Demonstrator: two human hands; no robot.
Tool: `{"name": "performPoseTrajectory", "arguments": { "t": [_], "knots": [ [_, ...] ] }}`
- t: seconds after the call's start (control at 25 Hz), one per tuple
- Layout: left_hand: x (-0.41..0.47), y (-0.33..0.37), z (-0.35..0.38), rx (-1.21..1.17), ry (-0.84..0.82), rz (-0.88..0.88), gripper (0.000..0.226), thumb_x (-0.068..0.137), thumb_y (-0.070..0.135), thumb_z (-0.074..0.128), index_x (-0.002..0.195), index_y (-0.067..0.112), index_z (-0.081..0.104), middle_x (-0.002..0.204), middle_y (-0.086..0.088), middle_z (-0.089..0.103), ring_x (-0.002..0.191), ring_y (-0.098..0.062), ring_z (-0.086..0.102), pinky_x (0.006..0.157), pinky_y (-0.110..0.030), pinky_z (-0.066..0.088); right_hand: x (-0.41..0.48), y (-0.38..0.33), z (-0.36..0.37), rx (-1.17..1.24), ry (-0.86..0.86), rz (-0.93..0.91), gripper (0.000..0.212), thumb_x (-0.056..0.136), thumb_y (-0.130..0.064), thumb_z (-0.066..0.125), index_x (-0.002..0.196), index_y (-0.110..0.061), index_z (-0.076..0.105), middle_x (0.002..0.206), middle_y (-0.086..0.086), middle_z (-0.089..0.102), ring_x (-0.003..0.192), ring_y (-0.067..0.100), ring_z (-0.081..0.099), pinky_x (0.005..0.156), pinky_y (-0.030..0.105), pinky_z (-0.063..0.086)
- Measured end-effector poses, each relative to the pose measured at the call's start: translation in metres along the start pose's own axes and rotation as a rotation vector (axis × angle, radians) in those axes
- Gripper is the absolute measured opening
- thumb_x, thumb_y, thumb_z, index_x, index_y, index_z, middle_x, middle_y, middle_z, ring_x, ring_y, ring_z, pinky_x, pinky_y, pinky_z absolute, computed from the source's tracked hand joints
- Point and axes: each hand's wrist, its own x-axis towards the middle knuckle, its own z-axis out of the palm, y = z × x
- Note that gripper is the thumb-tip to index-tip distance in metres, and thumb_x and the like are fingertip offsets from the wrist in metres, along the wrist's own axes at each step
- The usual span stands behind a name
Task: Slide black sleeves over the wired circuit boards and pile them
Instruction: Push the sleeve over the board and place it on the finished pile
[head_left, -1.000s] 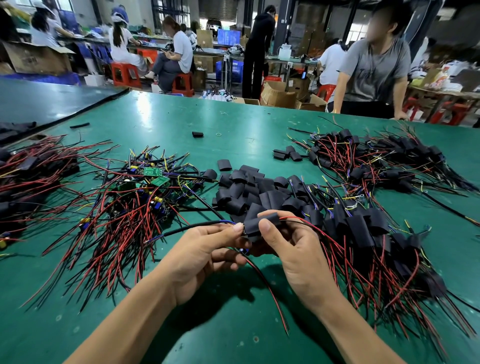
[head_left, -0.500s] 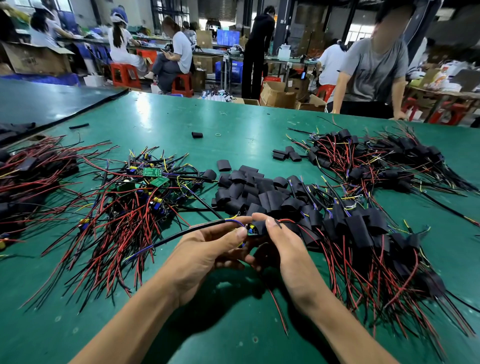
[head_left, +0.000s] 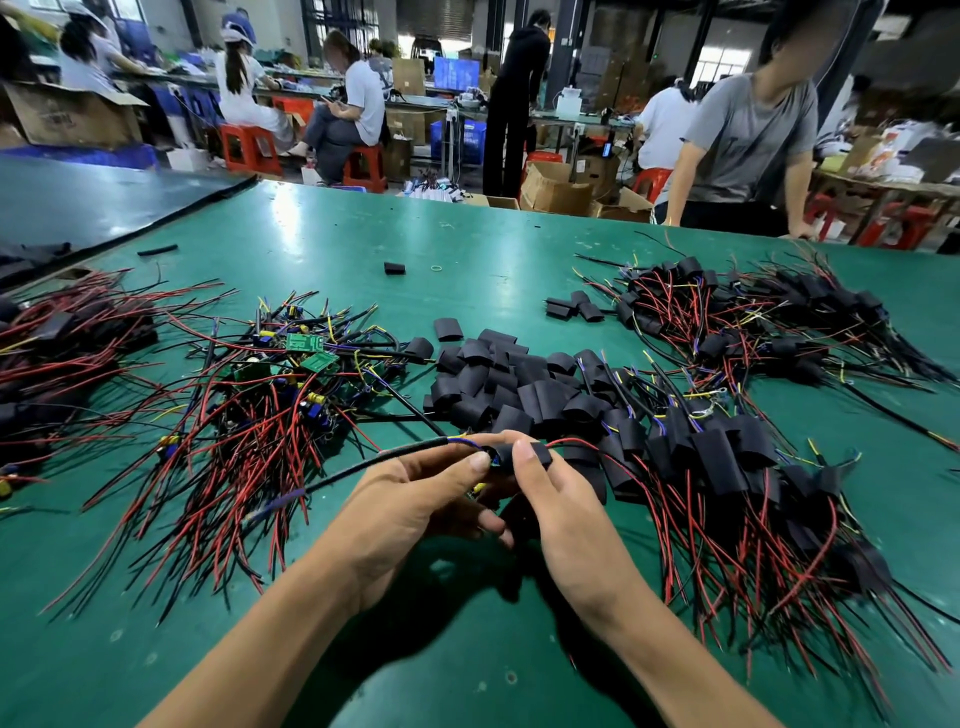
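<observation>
Both hands meet over the near middle of the green table (head_left: 467, 249). My right hand (head_left: 561, 514) pinches a black sleeve (head_left: 540, 455) between thumb and fingers. My left hand (head_left: 415, 504) grips the wired circuit board at the sleeve's left end; the board itself is mostly hidden. Its black cable (head_left: 384, 462) trails left and red wires leave the sleeve to the right. A heap of bare green boards with wires (head_left: 280, 384) lies to the left. Loose empty sleeves (head_left: 509, 379) are heaped just beyond my hands. Sleeved boards are piled at the right (head_left: 727, 467).
A second pile of sleeved boards (head_left: 753, 322) lies at the far right and another (head_left: 57, 353) at the far left edge. A stray sleeve (head_left: 394, 268) sits mid-table. A person in a grey shirt (head_left: 748, 140) leans on the far edge.
The sleeve has slid further along the board, and the hands have shifted slightly left and closer together. The black cable now sticks out further to the left.
</observation>
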Motion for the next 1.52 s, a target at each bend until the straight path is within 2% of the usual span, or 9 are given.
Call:
{"name": "performPoseTrajectory", "arguments": {
  "t": [0.2, 0.32, 0.44, 0.64, 0.88, 1.08, 1.28, 1.4, 1.52],
  "knots": [
    [0.002, -0.001, 0.000, -0.028, 0.089, -0.049, 0.025, 0.076, 0.022, 0.073, 0.100, 0.015, 0.079, 0.095, -0.018, 0.075, 0.063, -0.023, 0.068, 0.067, -0.039, 0.059, 0.000, -0.003, 0.002, -0.045, 0.038, 0.058, 0.035, 0.086, -0.059, 0.047, 0.105, -0.044, 0.072, 0.092, -0.008, 0.075, 0.076, 0.009, 0.069, 0.061, 0.021, 0.050],
    [0.004, 0.004, -0.001, -0.048, 0.091, -0.062, 0.030, 0.077, 0.024, 0.071, 0.102, 0.008, 0.076, 0.102, -0.018, 0.074, 0.062, -0.020, 0.068, 0.058, -0.028, 0.057, 0.001, -0.007, -0.005, -0.045, 0.073, 0.059, 0.044, 0.087, -0.060, 0.051, 0.101, -0.026, 0.076, 0.082, 0.003, 0.075, 0.066, 0.012, 0.064, 0.057, 0.023, 0.049],
    [0.005, 0.007, 0.002, -0.079, 0.101, -0.080, 0.035, 0.080, 0.027, 0.070, 0.103, 0.001, 0.069, 0.092, -0.016, 0.074, 0.057, -0.018, 0.067, 0.052, -0.024, 0.054, 0.001, -0.009, -0.008, 0.049, 0.085, 0.107, 0.054, 0.083, -0.065, 0.059, 0.088, -0.014, 0.078, 0.081, 0.020, 0.073, 0.063, 0.023, 0.061, 0.060, 0.029, 0.048],
    [0.005, 0.005, 0.004, -0.065, 0.123, -0.100, 0.032, 0.076, 0.030, 0.072, 0.095, 0.005, 0.068, 0.085, -0.013, 0.074, 0.055, -0.016, 0.065, 0.048, -0.022, 0.052, 0.001, -0.013, -0.006, 0.160, 0.043, 0.196, 0.048, 0.078, -0.068, 0.058, 0.073, -0.024, 0.077, 0.069, 0.007, 0.069, 0.049, 0.010, 0.053, 0.047, 0.017, 0.041],
    [0.003, 0.003, 0.006, -0.025, 0.127, -0.129, 0.023, 0.068, 0.034, 0.079, 0.076, 0.013, 0.075, 0.082, -0.011, 0.073, 0.054, -0.019, 0.065, 0.043, -0.022, 0.048, -0.001, -0.005, 0.002, 0.076, 0.062, 0.210, 0.057, 0.092, -0.070, 0.041, 0.071, -0.026, 0.069, 0.062, -0.002, 0.062, 0.049, 0.007, 0.049, 0.043, 0.016, 0.035],
    [0.003, 0.008, 0.003, -0.022, 0.139, -0.161, 0.023, 0.062, 0.034, 0.082, 0.074, 0.015, 0.078, 0.079, -0.012, 0.072, 0.055, -0.019, 0.066, 0.043, -0.023, 0.050, -0.003, -0.005, 0.002, 0.020, 0.045, 0.224, 0.054, 0.091, -0.070, 0.039, 0.065, -0.033, 0.069, 0.052, -0.008, 0.053, 0.040, 0.004, 0.042, 0.039, 0.016, 0.032],
    [0.003, 0.007, 0.006, -0.054, 0.125, -0.210, 0.024, 0.059, 0.036, 0.081, 0.069, 0.015, 0.079, 0.077, -0.009, 0.072, 0.055, -0.017, 0.066, 0.044, -0.024, 0.050, 0.000, -0.009, -0.005, 0.086, 0.032, 0.234, 0.054, 0.086, -0.069, 0.048, 0.061, -0.025, 0.067, 0.052, -0.004, 0.043, 0.040, 0.008, 0.032, 0.040, 0.019, 0.025],
    [0.003, 0.004, 0.009, 0.029, 0.143, -0.117, 0.027, 0.067, 0.039, 0.078, 0.071, 0.013, 0.077, 0.075, -0.012, 0.071, 0.054, -0.020, 0.066, 0.044, -0.024, 0.050, 0.000, -0.011, -0.009, 0.052, 0.096, 0.141, 0.056, 0.090, -0.063, 0.047, 0.058, -0.021, 0.065, 0.046, -0.001, 0.044, 0.036, 0.008, 0.036, 0.038, 0.017, 0.029],
    [0.002, 0.000, 0.012, 0.172, 0.215, 0.039, 0.031, 0.068, 0.038, 0.079, 0.071, 0.008, 0.071, 0.067, -0.010, 0.068, 0.051, -0.019, 0.064, 0.043, -0.022, 0.048, 0.001, -0.006, -0.015, -0.171, 0.181, 0.035, 0.071, 0.093, -0.067, 0.044, 0.056, -0.009, 0.059, 0.049, 0.010, 0.046, 0.042, 0.017, 0.037, 0.047, 0.026, 0.029]
  ]
}}
